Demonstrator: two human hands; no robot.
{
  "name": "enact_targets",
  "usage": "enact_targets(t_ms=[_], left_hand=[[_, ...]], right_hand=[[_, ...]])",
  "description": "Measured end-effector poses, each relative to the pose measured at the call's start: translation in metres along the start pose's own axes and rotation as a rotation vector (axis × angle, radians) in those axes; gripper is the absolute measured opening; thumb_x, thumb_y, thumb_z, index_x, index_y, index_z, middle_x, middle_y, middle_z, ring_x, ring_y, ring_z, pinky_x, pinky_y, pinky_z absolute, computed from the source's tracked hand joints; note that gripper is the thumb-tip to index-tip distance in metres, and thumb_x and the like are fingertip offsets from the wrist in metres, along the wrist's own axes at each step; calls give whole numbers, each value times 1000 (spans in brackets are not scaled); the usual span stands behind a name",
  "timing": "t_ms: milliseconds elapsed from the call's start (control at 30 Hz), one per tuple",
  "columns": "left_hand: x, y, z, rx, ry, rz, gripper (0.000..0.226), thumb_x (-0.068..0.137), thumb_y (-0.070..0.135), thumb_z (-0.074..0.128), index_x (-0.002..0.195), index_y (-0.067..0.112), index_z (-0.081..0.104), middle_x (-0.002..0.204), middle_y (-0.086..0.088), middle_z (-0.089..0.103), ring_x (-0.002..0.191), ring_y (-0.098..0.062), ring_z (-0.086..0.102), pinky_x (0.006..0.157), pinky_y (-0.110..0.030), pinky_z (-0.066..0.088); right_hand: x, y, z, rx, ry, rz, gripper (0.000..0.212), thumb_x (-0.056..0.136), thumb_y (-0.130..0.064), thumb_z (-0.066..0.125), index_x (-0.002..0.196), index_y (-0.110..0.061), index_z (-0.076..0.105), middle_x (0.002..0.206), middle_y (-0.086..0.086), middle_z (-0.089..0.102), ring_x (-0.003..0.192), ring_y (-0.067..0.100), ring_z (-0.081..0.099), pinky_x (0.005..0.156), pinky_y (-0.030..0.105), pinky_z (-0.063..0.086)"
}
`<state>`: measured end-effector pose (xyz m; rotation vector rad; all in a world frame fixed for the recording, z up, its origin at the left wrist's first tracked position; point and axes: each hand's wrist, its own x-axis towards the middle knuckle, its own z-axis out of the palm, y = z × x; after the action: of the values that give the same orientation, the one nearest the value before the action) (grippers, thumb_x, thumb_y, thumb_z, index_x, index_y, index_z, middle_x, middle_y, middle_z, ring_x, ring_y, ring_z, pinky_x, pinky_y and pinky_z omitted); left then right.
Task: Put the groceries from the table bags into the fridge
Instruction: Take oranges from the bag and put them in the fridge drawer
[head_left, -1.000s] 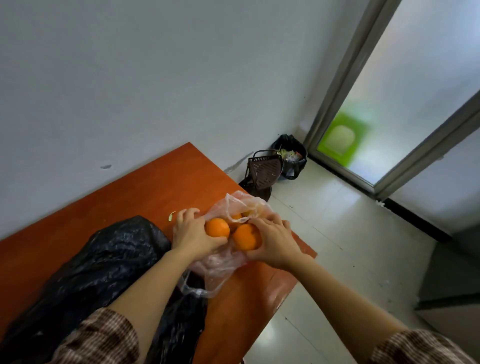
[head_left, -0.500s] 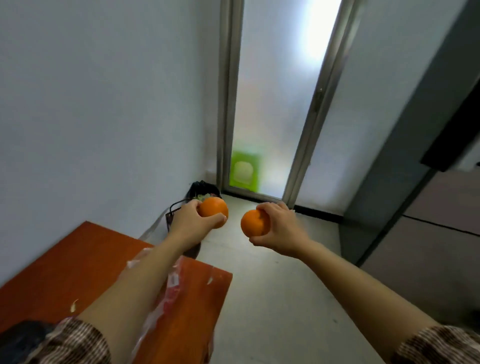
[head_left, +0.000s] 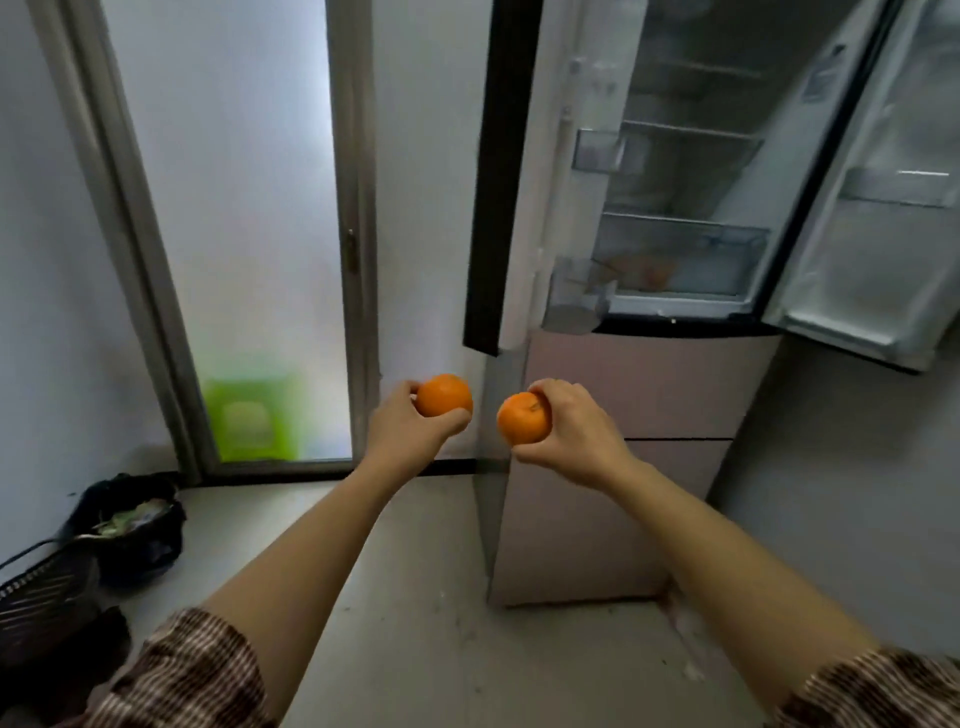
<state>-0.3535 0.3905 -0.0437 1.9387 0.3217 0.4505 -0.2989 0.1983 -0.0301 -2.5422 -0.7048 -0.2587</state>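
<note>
Two round, smooth-skinned oranges sit in the air in front of the open fridge (head_left: 680, 218), one wrapped by the fingers of the left hand (head_left: 410, 431), the left orange (head_left: 444, 396), the other, the right orange (head_left: 523, 418), by the right hand (head_left: 576, 431). Both fridge doors stand wide, showing glass shelves and a clear drawer (head_left: 680, 260). A frosted glass door (head_left: 228, 218) in a grey metal frame stands left; a black bag (head_left: 130, 519) slumps on the floor.

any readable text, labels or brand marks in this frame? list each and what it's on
None legible.
Sticker inside the fridge, upper right wall: print too blurred to read.
Green panel behind the frosted glass door: pale shape, no text made out.
Oranges in the left hand and right hand: no labels visible.
</note>
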Motion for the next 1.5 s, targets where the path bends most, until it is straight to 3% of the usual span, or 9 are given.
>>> enact_targets(t_ms=[267,433,567,833,967,1100,1333,1400,1500], left_hand=[[62,108,173,-66,-150,229,64,72,41,79,123,37,40,115,6,51,98,-17,56,78,-31,47],[119,166,244,-160,-181,341,63,72,30,79,126,36,46,112,4,54,90,-11,57,73,-26,47],[179,191,299,-181,-201,396,65,73,29,78,128,36,45,116,4,54,96,-16,59,81,-33,52],[322,233,403,-218,-130,407,60,71,24,79,122,33,50,112,2,59,97,-20,61,87,-38,52],[381,258,444,-202,-59,404,57,69,22,80,117,33,51,111,-2,60,94,-21,61,82,-35,51],[436,280,476,-136,1,466,59,64,24,82,113,35,52,113,-8,57,95,-23,59,81,-32,49],[507,313,507,25,-1,451,59,66,34,82,116,29,53,104,0,58,92,-20,58,76,-32,47],[522,321,519,91,-33,378,59,69,36,81,119,24,53,102,1,57,90,-19,55,73,-29,42],[528,322,524,205,-126,302,55,70,38,79,118,23,55,104,-2,58,93,-21,56,70,-30,44]], right_hand=[[38,161,-117,-151,167,98,75,65,-40,80,128,-24,45,120,-1,51,112,19,47,87,35,46],[84,233,-166,-190,259,115,73,64,-41,80,126,-26,45,119,-1,51,108,18,48,87,38,49],[136,288,-193,-266,313,86,66,65,-41,79,121,-25,48,115,-1,54,104,19,50,83,40,50],[275,385,-234,-249,378,107,72,66,-37,78,130,-24,46,124,2,53,114,22,49,89,40,47],[337,424,-250,-211,392,115,73,65,-37,79,130,-23,47,125,1,53,114,22,49,88,38,48],[394,458,-267,-115,408,103,65,65,-35,79,121,-21,52,116,1,55,107,20,52,84,37,48],[477,506,-290,173,410,164,55,67,-28,83,112,-14,54,102,3,56,90,21,57,74,35,50],[497,523,-295,194,337,230,45,67,-29,81,100,-12,56,95,5,58,86,23,60,72,40,53],[508,531,-295,127,239,304,36,65,-39,78,75,-9,61,69,5,57,67,20,55,59,33,45]])
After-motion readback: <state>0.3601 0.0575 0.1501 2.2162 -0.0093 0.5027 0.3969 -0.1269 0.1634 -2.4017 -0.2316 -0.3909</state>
